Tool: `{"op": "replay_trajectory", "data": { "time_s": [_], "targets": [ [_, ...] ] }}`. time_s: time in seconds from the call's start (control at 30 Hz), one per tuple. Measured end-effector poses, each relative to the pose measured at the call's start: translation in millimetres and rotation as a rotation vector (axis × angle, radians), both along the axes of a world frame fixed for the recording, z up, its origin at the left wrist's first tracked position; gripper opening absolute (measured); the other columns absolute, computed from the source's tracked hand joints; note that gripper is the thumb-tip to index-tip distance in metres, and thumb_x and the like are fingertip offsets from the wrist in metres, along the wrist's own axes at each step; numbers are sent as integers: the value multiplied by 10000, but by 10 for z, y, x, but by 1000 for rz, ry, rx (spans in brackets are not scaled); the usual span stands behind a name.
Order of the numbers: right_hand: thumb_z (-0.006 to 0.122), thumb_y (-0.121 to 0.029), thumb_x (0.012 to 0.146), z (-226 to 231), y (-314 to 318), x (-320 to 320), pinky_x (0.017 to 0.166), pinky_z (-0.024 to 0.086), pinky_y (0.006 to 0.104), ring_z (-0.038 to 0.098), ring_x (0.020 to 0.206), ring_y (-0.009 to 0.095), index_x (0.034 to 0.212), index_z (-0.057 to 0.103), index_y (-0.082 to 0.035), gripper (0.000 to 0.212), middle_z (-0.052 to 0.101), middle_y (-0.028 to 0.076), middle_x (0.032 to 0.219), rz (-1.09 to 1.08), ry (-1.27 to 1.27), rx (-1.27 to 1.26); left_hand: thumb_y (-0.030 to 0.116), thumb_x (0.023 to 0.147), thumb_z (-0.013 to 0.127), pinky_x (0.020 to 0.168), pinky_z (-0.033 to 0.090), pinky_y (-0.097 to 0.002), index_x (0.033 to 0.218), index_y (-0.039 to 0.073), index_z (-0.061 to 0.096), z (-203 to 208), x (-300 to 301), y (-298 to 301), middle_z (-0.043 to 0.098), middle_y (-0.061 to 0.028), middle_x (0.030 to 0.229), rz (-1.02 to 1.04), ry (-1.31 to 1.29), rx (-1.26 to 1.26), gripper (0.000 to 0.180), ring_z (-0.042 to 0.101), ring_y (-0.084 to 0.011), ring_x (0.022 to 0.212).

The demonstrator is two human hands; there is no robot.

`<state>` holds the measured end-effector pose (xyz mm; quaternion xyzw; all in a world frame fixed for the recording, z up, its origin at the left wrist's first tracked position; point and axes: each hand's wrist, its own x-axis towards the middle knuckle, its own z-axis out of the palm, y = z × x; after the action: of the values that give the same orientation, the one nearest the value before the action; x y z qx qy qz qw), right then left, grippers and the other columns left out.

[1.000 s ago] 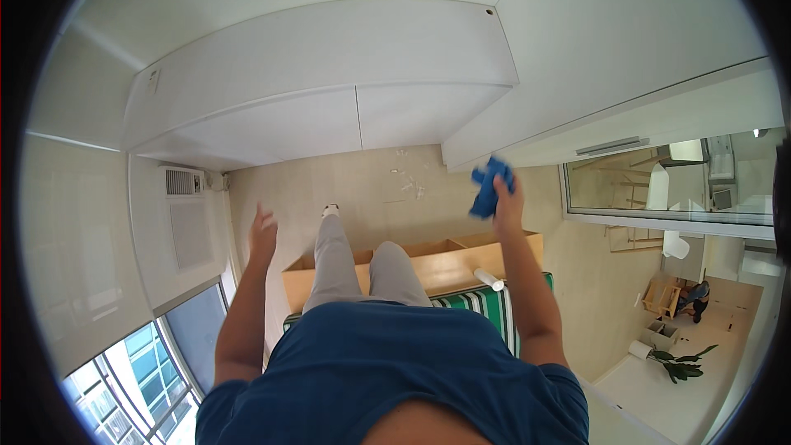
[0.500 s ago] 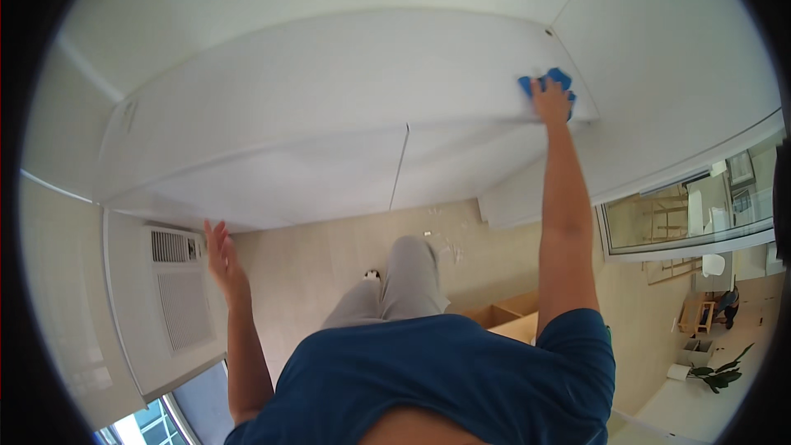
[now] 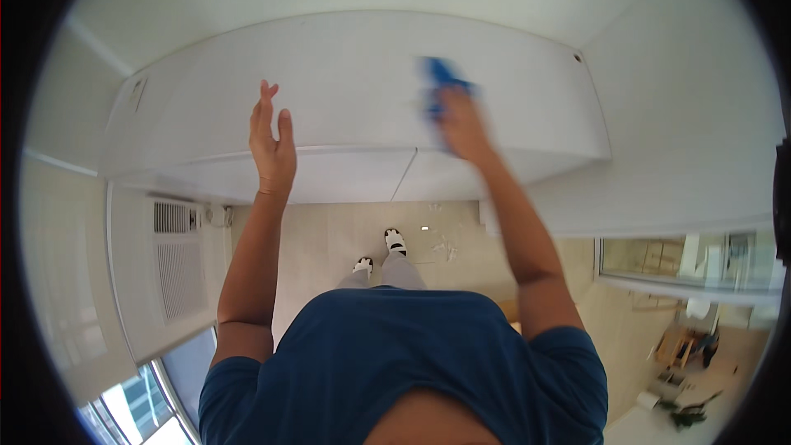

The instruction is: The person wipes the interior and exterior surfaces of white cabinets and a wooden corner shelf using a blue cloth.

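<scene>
A long white cabinet top (image 3: 346,82) stretches across in front of me between white walls. On its right half, my right hand (image 3: 463,125) presses a crumpled blue cloth (image 3: 445,82) against the surface; both are smeared by motion. Over the cabinet's front edge, left of the middle, my left hand (image 3: 273,144) is raised with its fingers stretched out and thumb apart. It holds nothing. Below the edge are the white cabinet doors (image 3: 354,176), split by a dark seam.
An air-conditioner unit with a grille (image 3: 177,259) stands at the left, above a window (image 3: 140,400). A glass panel (image 3: 684,259) is at the right, with a leafy plant (image 3: 688,414) farther down. Small white scraps (image 3: 447,249) lie on the floor near my feet.
My right hand has swept left with the blue cloth, from the cabinet top's right end toward its middle. My left hand has risen and moved right, up to the cabinet edge.
</scene>
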<state>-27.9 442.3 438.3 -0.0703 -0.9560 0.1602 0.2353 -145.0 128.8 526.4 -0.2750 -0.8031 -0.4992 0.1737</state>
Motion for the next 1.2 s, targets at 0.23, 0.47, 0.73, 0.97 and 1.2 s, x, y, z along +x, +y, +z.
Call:
{"op": "replay_trajectory", "data": {
  "time_s": [0.23, 0.47, 0.73, 0.97, 1.2],
  "targets": [
    [445, -566, 867, 9, 3429, 1001, 1092, 261, 524, 309, 1325, 481, 1426, 373, -74, 749, 315, 264, 1462, -956, -444, -8, 60, 964, 457, 1016, 374, -353, 1435, 51, 359, -458, -168, -1223, 521, -129, 1330, 439, -99, -8, 481, 496, -245, 1198],
    [412, -560, 904, -35, 2022, -1677, 996, 333, 576, 418, 1218, 499, 1317, 436, -18, 682, 458, 287, 1307, -522, -368, 265, 71, 978, 443, 1018, 390, -353, 1434, 56, 368, -838, 287, -2112, 513, -153, 1330, 748, -266, 158, 463, 482, -231, 1210],
    [403, -511, 938, 131, -1587, -3367, 1106, 205, 558, 277, 1345, 481, 1402, 369, -29, 670, 322, 271, 1453, 179, -310, 212, 56, 969, 451, 1009, 390, -333, 1428, 66, 387, -1059, 225, -2970, 544, -157, 1291, 829, -333, 271, 464, 499, -215, 1195],
    [448, -488, 932, 102, -4193, -4057, 1119, 179, 545, 261, 1354, 477, 1408, 346, -8, 684, 299, 280, 1462, 642, -293, 212, 41, 963, 444, 1008, 390, -329, 1428, 69, 387, -1271, -11, -4076, 541, -138, 1294, 917, -373, 378, 469, 505, -214, 1199],
    [509, -482, 910, 20, -6554, -4883, 1117, 194, 541, 258, 1357, 471, 1410, 316, 12, 730, 293, 296, 1456, 835, -216, 165, 55, 965, 446, 995, 399, -342, 1433, 76, 384, -1472, -93, -5270, 544, -145, 1288, 1022, -424, 394, 472, 509, -218, 1191]
  ]
}}
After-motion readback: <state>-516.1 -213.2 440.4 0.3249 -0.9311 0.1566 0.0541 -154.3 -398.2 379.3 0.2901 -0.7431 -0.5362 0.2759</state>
